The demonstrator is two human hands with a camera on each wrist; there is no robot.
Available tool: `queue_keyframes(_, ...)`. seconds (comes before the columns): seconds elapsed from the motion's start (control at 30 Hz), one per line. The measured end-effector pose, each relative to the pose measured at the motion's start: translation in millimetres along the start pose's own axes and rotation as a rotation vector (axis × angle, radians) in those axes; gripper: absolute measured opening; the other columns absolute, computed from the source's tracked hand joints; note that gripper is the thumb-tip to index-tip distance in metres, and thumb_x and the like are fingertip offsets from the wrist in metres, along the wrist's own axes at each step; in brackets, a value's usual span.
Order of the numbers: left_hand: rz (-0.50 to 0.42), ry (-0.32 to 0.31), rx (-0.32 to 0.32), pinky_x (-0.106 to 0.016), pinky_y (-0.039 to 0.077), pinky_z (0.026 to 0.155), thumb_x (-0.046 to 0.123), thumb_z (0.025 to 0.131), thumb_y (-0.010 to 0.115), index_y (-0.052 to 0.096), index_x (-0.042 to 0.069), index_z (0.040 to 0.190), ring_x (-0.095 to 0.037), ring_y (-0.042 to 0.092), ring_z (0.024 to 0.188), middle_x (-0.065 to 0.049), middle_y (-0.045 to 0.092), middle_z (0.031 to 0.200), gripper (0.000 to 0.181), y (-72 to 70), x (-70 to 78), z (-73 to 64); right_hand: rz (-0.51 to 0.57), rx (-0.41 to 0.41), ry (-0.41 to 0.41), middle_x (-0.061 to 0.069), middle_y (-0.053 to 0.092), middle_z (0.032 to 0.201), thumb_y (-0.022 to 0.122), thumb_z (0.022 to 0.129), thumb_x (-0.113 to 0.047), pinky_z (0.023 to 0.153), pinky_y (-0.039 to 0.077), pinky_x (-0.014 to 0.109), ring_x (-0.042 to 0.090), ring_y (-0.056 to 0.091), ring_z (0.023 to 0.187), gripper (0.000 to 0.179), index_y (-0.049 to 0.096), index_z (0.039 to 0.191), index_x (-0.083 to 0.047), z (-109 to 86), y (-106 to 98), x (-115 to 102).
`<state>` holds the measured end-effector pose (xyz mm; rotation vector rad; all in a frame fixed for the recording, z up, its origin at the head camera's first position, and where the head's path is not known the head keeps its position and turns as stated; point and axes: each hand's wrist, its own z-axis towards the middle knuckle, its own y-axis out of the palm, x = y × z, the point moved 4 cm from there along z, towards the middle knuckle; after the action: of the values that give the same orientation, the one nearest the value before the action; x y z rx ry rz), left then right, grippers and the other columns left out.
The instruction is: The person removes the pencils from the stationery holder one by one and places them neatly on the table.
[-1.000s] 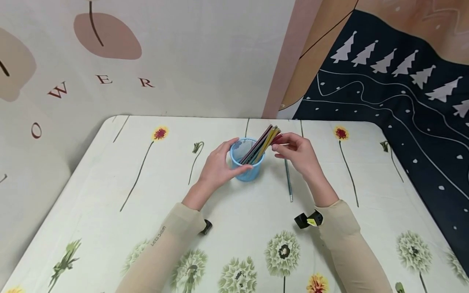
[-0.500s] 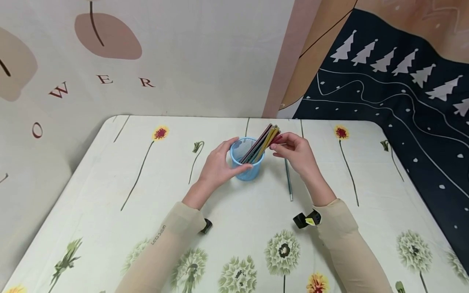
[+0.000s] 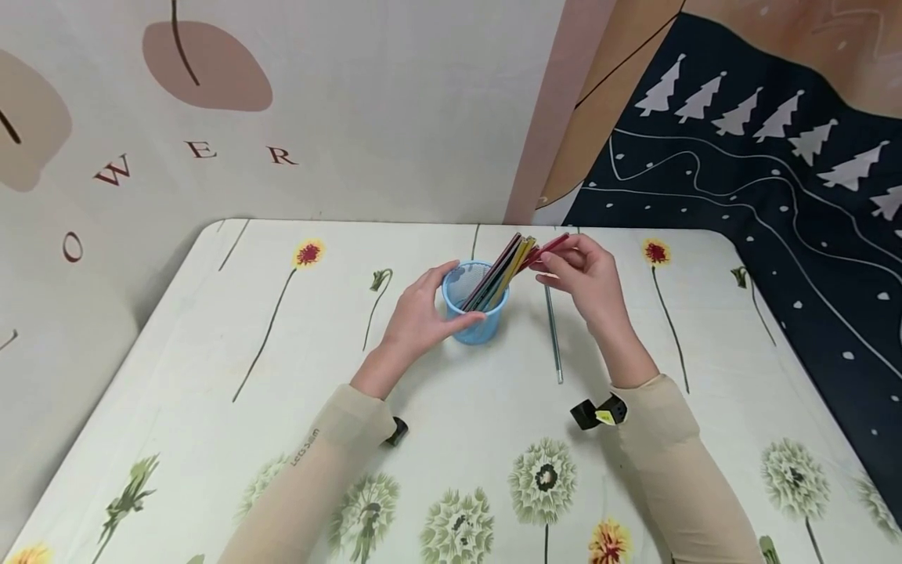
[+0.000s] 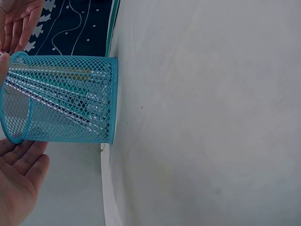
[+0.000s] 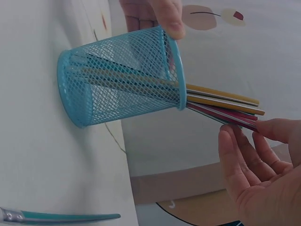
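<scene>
A blue mesh cup (image 3: pixel 476 327) is stood on the flower-printed tablecloth (image 3: pixel 458 423), ahead of the person and between the 2 hands. It is gripped near its rim by the left hand (image 3: pixel 417 317): the thumb is laid along the near side, and the fingers are set against the opposite side, so the hand is opened only as wide as the cup.

Inside the cup, a bundle of pencils (image 3: pixel 496 276) is held on a slant, the upper ends leaned over the rim toward the right hand (image 3: pixel 588 278). Yellow, dark and teal shafts can be made out, and their lower parts are seen through the mesh in both wrist views. A red pencil (image 3: pixel 554 244) is pinched at its upper part between the thumb and fingers of the right hand, which is nearly closed at the tips; its lower part is hidden among the others.

Apart from the cup, 1 teal pencil (image 3: pixel 553 337) is laid on the cloth below the right hand, its metal-capped end pointed toward the person. Both forearms are covered by beige sleeves (image 3: pixel 665 454), and a small black camera (image 3: pixel 599 412) is worn at the right wrist. Behind the table, a pale backdrop (image 3: pixel 395 110) is printed with letters.
</scene>
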<state>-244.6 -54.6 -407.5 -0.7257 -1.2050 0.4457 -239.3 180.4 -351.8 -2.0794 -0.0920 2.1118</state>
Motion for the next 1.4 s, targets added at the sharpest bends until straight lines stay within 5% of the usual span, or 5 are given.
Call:
queue_keyframes(0.17, -0.002, 0.001, -0.003, -0.048, 0.047, 0.109, 0.051, 0.076, 0.083, 0.042, 0.013, 0.150, -0.028, 0.053, 0.134, -0.009, 0.054, 0.147, 0.092, -0.6, 0.3, 0.7, 0.029, 0.033, -0.034, -0.017, 0.070, 0.095, 0.062, 0.098, -0.016, 0.077, 0.059, 0.020, -0.001, 0.072, 0.086, 0.009, 0.059, 0.107, -0.018, -0.6, -8, -7)
queue_keyframes(0.5, -0.002, 0.002, -0.007, -0.048, 0.047, 0.109, 0.051, 0.076, 0.082, 0.043, 0.013, 0.149, -0.028, 0.053, 0.134, -0.009, 0.054, 0.146, 0.091, -0.5, 1.0, 0.8, 0.118, 0.100, -0.101, -0.007, 0.073, 0.104, 0.062, 0.099, -0.016, 0.076, 0.059, 0.019, 0.002, 0.072, 0.090, 0.023, 0.059, 0.120, -0.007, -1.0, -23, -18)
queue_keyframes(0.9, -0.009, 0.003, -0.003, -0.048, 0.047, 0.109, 0.051, 0.076, 0.082, 0.043, 0.013, 0.150, -0.029, 0.053, 0.134, -0.009, 0.054, 0.146, 0.092, -1.8, 1.1, -0.9, 0.306, 0.193, -0.174, 0.000, 0.072, 0.103, 0.060, 0.100, -0.013, 0.076, 0.060, 0.024, 0.013, 0.071, 0.094, 0.018, 0.056, 0.117, -0.010, 2.2, -43, -29)
queue_keyframes(1.4, -0.009, 0.011, -0.002, -0.048, 0.048, 0.109, 0.051, 0.076, 0.083, 0.042, 0.013, 0.150, -0.028, 0.053, 0.134, -0.009, 0.055, 0.146, 0.092, -0.4, 0.2, -0.4, 0.285, 0.207, -0.101, -0.004, 0.072, 0.096, 0.060, 0.100, -0.015, 0.072, 0.060, 0.021, 0.011, 0.070, 0.087, 0.019, 0.058, 0.118, -0.010, 2.3, -53, -18)
